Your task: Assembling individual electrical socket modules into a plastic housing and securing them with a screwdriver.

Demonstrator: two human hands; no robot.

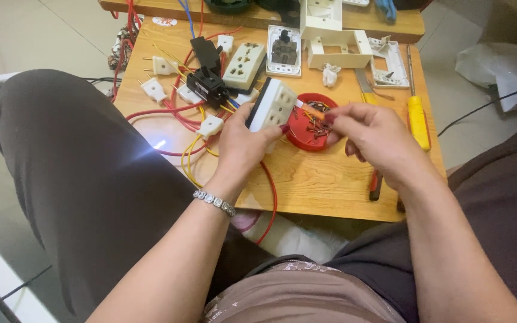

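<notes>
My left hand (242, 143) grips a white multi-hole socket block (272, 105), holding it tilted above a low wooden table (324, 179). My right hand (373, 134) pinches a small orange-handled tool (312, 112) whose tip meets the socket's right edge. Just beneath and between both hands sits a red round lid (306, 134) holding several small screws. A bracelet is on my left wrist.
On the table lie red and yellow wires (178, 113), white plugs (154, 90), a black switch part (207, 84), a beige socket plate (245, 64), white box frames (337, 48) and a yellow-handled screwdriver (417, 119). My legs flank the table.
</notes>
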